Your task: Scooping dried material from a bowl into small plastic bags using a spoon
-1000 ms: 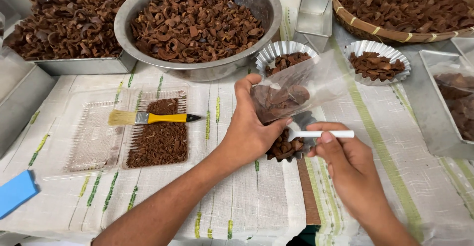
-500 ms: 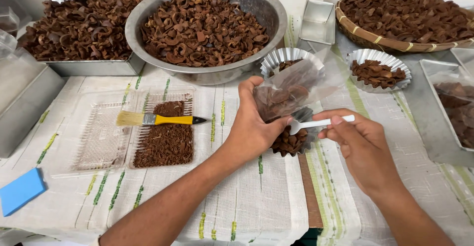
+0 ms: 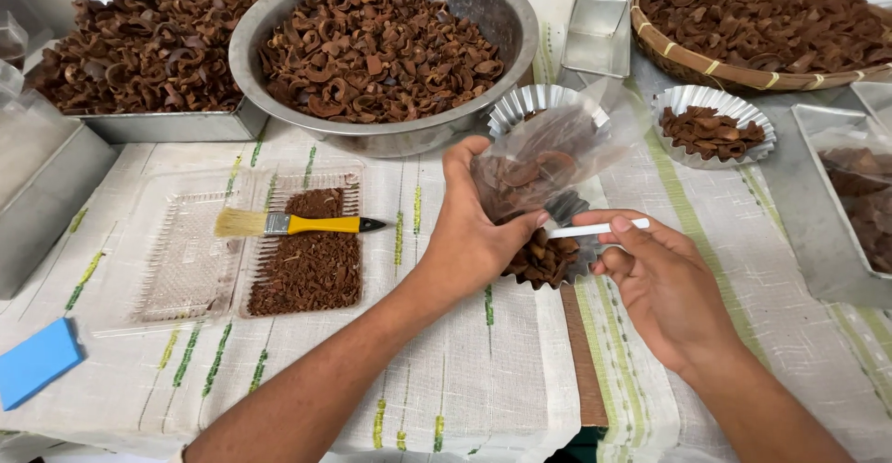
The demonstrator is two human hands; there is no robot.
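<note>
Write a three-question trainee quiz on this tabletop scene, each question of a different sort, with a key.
1. True or false: the left hand holds a clear plastic bag with brown pieces inside.
2. Multiple choice: the yellow-handled brush lies on A) the big steel bowl, B) the clear plastic tray, C) the woven basket.
3. Fill in: the right hand holds a thin ____ scoop handle above a fluted foil cup.

Key: 1 true; 2 B; 3 white.
</note>
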